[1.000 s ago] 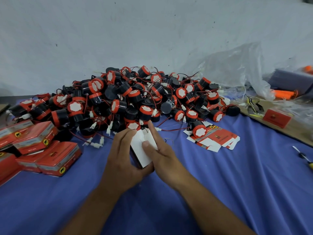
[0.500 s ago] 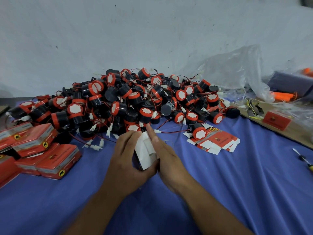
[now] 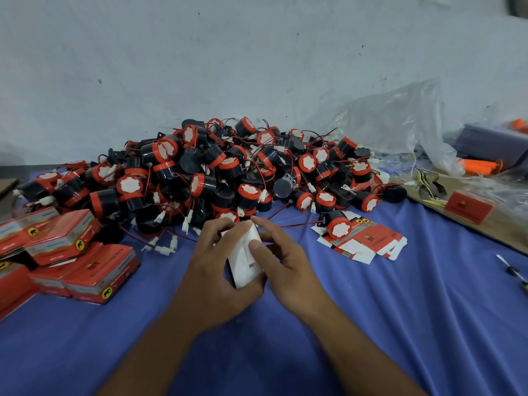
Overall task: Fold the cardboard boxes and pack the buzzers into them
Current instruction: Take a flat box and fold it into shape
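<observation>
Between both hands is a small cardboard box [image 3: 245,258], its white inner side facing me, partly folded. My left hand [image 3: 213,277] grips it from the left and below. My right hand [image 3: 281,262] pinches its right edge, thumb on the white face. Behind them lies a big pile of black buzzers [image 3: 211,172] with red caps and red wires. One buzzer [image 3: 337,225] rests on a stack of flat unfolded boxes [image 3: 368,242] to the right. Several closed red boxes [image 3: 65,252] are stacked at the left.
A blue cloth [image 3: 400,324] covers the table. At the right lie a screwdriver [image 3: 511,271], a brown board [image 3: 503,224] with a red box [image 3: 468,207], clear plastic bags [image 3: 400,130] and orange items [image 3: 480,165]. A grey wall stands behind.
Both hands have turned the box more upright and folded it tighter; the flat white panel from a second ago now stands narrower between my fingers.
</observation>
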A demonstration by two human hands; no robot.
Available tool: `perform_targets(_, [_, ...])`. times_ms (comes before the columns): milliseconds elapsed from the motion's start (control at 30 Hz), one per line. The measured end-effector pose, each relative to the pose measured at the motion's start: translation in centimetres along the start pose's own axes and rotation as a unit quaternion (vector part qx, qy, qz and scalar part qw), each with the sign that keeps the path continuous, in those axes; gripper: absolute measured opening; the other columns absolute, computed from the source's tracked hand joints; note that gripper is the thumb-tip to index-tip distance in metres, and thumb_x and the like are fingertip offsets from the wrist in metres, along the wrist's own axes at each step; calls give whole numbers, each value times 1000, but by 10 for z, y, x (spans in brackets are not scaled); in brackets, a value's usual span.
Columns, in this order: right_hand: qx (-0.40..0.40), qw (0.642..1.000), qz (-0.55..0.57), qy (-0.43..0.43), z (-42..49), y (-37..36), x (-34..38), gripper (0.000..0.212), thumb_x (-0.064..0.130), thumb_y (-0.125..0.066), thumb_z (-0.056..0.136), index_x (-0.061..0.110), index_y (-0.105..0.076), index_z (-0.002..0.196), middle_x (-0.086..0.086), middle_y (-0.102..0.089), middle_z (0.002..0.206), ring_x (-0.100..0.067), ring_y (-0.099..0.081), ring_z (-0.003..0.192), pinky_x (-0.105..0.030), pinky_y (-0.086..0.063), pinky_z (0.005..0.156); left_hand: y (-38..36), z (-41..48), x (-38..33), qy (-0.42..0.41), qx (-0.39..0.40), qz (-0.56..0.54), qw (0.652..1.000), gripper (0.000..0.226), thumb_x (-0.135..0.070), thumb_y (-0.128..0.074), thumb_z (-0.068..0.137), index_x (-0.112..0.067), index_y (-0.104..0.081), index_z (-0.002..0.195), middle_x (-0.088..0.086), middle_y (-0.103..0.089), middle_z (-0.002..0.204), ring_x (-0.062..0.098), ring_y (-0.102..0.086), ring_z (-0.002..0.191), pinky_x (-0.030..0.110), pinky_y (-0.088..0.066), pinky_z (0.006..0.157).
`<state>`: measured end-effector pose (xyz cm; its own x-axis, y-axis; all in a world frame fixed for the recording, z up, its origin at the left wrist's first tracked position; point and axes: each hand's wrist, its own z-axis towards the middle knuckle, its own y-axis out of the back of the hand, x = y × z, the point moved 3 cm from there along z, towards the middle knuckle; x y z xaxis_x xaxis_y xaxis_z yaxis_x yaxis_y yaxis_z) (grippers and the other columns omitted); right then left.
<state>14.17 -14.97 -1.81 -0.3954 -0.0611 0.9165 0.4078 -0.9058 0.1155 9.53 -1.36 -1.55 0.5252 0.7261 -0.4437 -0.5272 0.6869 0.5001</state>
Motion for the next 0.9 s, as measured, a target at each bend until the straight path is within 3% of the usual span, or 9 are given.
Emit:
perform_targets(67, [7,1000,-6,-1,0,1,1,35,27,-58,100,52,-57,124,16,-65,110,-7,-65,98,-28,-56,81,2,1,-1,-1,-2,-2,1000,64,-43,-70,74,-23,-51,131,-4,-42,125,3,-47,114,9,-45,82])
perform_targets(200, [12,1000,-3,-11,0,-1,-1,34,28,-58,98,39,-58,129,12,-66,109,-12,-65,97,-33,-56,84,5,2,1,-7,-1,5,1000,58,-42,-71,76,-19,-55,127,-4,-45,120,4,-49,110,11,-45,82])
perform_targets(367, [16,999,23,-22,0,-1,0,33,27,-59,98,46,-59,124,6,-65,112,-22,-65,104,-43,-57,87,5,3,-2,-4,-12,5,1000,57,-40,-71,77,-14,-57,125,0,-47,121,6,-50,111,12,-45,84])
perform_targets(467, [15,1000,14,-22,0,-1,-1,33,29,-58,98,49,-56,125,10,-65,113,-18,-65,104,-41,-57,87,1,3,-5,-6,-5,-1,1000,53,-37,-69,75,-13,-58,121,-2,-47,123,8,-49,116,13,-44,88])
perform_targets(567, [33,999,15,-21,0,-6,-2,35,28,-55,101,50,-51,129,18,-64,113,-16,-64,108,-44,-56,91,-2,1,-4,28,-1,-20,999,54,-39,-68,72,-17,-57,120,-6,-46,127,11,-46,120,17,-44,92])
perform_targets(633, [30,998,35,-31,0,-6,-4,36,28,-55,101,50,-50,130,13,-65,115,-19,-63,111,-46,-54,94,-2,1,-2,39,8,-5,999,57,-44,-67,72,-24,-53,124,-14,-44,129,12,-45,119,18,-41,91])
perform_targets(733, [8,992,108,-61,3,-5,-7,42,27,-61,94,38,-53,134,-3,-67,115,-29,-62,112,-45,-54,97,-2,3,-1,48,2,32,998,62,-55,-62,77,-27,-49,130,-20,-41,128,7,-43,117,15,-39,88])
perform_targets(900, [-23,987,148,-63,4,-2,-4,36,20,-60,85,24,-64,121,-1,-70,113,-26,-64,111,-44,-55,94,-4,6,-3,49,44,-19,998,59,-55,-57,86,-27,-45,136,-20,-41,136,10,-45,127,28,-46,95])
